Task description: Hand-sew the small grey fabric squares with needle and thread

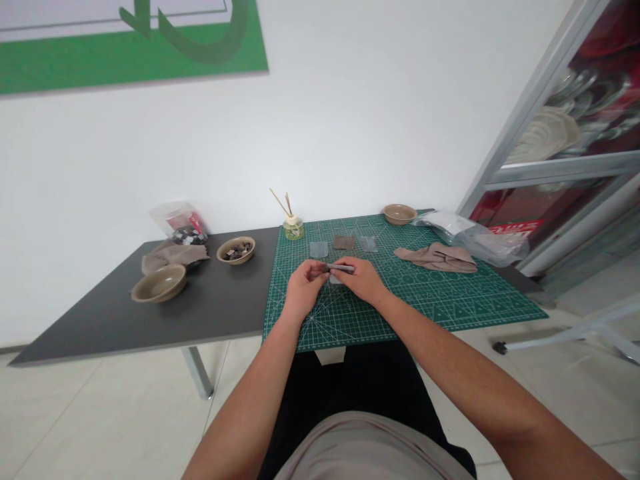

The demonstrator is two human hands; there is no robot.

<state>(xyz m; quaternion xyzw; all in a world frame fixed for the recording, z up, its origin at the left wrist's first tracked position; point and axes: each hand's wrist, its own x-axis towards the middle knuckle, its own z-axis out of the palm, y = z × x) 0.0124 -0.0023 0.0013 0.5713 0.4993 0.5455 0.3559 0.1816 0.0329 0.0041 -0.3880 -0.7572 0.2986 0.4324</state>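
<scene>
My left hand (303, 288) and my right hand (363, 279) meet over the green cutting mat (450, 293). Both pinch a thin grey pen-like tool (341, 268) that lies level between them. The fingers of both hands are closed round it. Under the hands a small pale piece (336, 280) rests on the mat. Just beyond lie three small flat squares: a pale one (319, 249), a brown one (343, 242) and a clear one (369, 243).
A reed diffuser (293, 227) stands at the mat's far edge. A tan bowl (399, 214), folded beige cloth (437, 258) and plastic bags (475, 237) sit to the right. On the dark table (100, 320) are an empty bowl (159, 283), a bowl of chips (236, 250), cloth and a bag (181, 223).
</scene>
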